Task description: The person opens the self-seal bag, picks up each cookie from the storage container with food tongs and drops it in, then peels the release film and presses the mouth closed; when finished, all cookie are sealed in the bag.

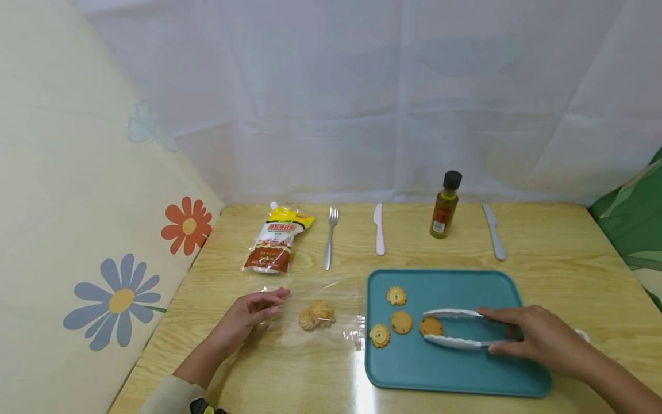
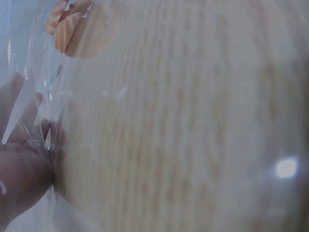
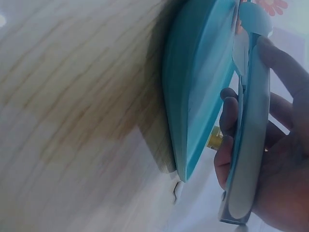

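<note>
My left hand [image 1: 253,316] holds the left end of a clear plastic bag [image 1: 343,293] lying on the table. Several swirled cookies [image 1: 315,315] are inside it. In the left wrist view, film crosses in front of the fingers, and the exact hold is partly hidden. With thumb and fingers, my right hand [image 1: 538,336] grips metal tongs [image 1: 460,343] above a teal tray [image 1: 476,374]. The tongs' tips stand on either side of a round brown cookie [image 1: 431,326]. Left of it on the tray lie another round cookie [image 1: 401,322] and two ring-shaped cookies [image 1: 380,336].
Behind the bag lies a spouted pouch [image 1: 274,238], beside a fork [image 1: 331,236]. A pink knife [image 1: 379,230], a dark-capped bottle [image 1: 445,207] and a grey knife [image 1: 494,233] line the back of the table. A small white item [image 1: 582,334] shows behind the right wrist.
</note>
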A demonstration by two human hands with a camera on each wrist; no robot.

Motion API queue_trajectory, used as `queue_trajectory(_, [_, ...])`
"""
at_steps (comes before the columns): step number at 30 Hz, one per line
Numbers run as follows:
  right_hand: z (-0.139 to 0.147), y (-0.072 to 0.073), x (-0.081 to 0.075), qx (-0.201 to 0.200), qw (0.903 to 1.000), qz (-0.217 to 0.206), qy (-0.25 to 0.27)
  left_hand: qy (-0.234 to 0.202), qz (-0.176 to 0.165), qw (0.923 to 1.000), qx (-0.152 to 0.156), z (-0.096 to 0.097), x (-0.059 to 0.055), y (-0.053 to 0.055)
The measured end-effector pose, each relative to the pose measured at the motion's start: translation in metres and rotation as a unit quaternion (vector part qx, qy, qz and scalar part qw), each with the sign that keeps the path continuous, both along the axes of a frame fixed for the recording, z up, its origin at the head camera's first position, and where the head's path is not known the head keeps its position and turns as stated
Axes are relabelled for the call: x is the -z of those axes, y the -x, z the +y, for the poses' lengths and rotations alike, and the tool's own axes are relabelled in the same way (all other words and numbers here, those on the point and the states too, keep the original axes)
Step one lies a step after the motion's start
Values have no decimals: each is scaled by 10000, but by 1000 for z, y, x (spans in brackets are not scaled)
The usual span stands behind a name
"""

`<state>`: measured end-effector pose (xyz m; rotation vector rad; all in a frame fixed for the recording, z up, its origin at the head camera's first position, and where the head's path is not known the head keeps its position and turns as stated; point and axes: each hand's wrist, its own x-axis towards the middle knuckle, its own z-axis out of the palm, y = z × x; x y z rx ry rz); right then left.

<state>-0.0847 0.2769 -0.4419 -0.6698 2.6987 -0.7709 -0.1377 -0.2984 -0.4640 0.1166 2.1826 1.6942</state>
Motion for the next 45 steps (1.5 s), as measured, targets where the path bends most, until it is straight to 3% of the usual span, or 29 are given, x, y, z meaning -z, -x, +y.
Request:
queue_trajectory(22, [-21, 22, -10, 142, 9999, 65, -59, -48, 2, 10000, 54, 0, -1, 0])
queue_trajectory(39, [-52, 47, -14, -330, 9984, 435, 158, -129, 99, 9999, 55, 0, 2, 0])
queue_trajectory(45, [-64, 55, -16, -466, 9979, 334, 301, -117, 107, 9999, 57, 0, 2, 0])
